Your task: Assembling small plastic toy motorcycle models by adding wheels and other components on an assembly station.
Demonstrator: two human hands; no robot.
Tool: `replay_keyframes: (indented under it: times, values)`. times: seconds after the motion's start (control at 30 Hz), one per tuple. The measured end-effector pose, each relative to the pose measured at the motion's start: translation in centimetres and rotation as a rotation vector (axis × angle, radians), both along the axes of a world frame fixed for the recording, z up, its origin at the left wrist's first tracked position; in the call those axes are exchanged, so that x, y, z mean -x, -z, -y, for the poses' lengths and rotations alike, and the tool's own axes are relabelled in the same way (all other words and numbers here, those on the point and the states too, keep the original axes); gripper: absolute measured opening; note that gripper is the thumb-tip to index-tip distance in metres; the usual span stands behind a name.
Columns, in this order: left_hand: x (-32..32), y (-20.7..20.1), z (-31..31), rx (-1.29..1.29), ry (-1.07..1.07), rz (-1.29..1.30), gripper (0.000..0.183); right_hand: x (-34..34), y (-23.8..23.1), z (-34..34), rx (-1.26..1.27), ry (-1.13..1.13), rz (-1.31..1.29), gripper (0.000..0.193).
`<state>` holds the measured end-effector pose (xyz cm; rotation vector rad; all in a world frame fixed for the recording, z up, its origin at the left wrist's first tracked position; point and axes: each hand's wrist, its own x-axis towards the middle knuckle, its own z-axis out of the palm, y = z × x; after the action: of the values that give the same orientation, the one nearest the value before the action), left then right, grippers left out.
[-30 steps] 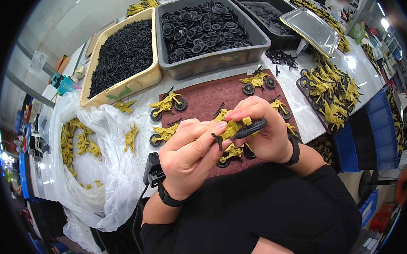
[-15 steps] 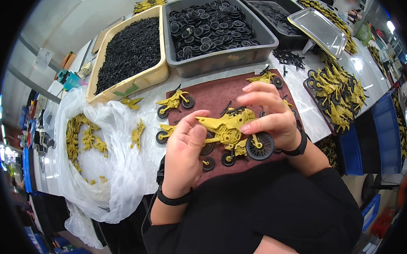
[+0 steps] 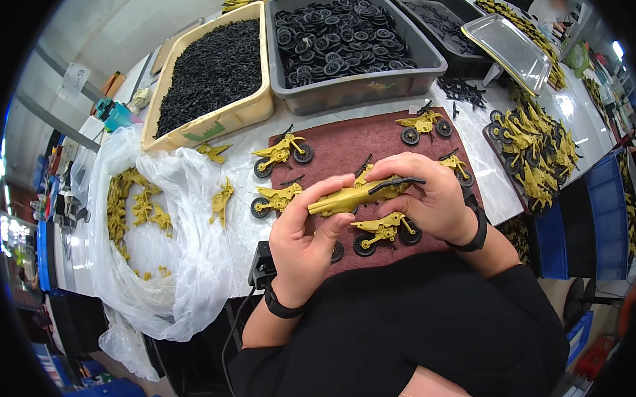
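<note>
Both of my hands hold a yellow toy motorcycle (image 3: 338,200) above a dark red mat (image 3: 330,138). It is tilted so its top faces up, with black handlebars at its right end. My left hand (image 3: 297,231) pinches the tail between thumb and fingers. My right hand (image 3: 440,200) is closed round the front part and hides its underside and wheels. Just below lies another toy motorcycle (image 3: 382,229) on its side, with black wheels. More assembled ones lie on the mat, including a toy motorcycle (image 3: 280,153) at upper left and a toy motorcycle (image 3: 425,125) at upper right.
Behind the mat stand a cream tub (image 3: 252,111) of small black parts and a grey tub (image 3: 363,88) of black wheels. A plastic bag (image 3: 201,272) with yellow bodies sits left. Piled toy motorcycles (image 3: 533,149) and a clear tray (image 3: 505,48) are right.
The held motorcycle has been turned from side-on to top-up, so its handlebars now show. My right hand's fingers, raised before, have closed round the front. The view has shifted slightly.
</note>
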<state>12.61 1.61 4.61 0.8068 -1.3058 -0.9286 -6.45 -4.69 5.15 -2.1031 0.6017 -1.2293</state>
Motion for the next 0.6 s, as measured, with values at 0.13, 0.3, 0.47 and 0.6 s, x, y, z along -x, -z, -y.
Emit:
replay_keyframes:
  times: [0.13, 0.3, 0.47, 0.6]
  values:
    - [-0.2, 0.5, 0.1, 0.082, -0.057, 0.066, 0.025, -0.4, 0.2, 0.0, 0.101, 0.002, -0.024, 0.044]
    - [-0.5, 0.7, 0.8, -0.057, -0.079, 0.083, 0.023, -0.9, 0.4, -0.7, -0.144, 0.064, -0.038, 0.037]
    - [-1.5, 0.1, 1.4, -0.225, 0.149, -0.166, 0.049, -0.9, 1.0, -0.5, -0.737, -0.094, 0.254, 0.026]
    - [-1.9, 0.6, 1.7, -0.020, 0.195, -0.166, 0.086, -0.9, 0.8, -0.2, -1.044, -0.225, 0.334, 0.038]
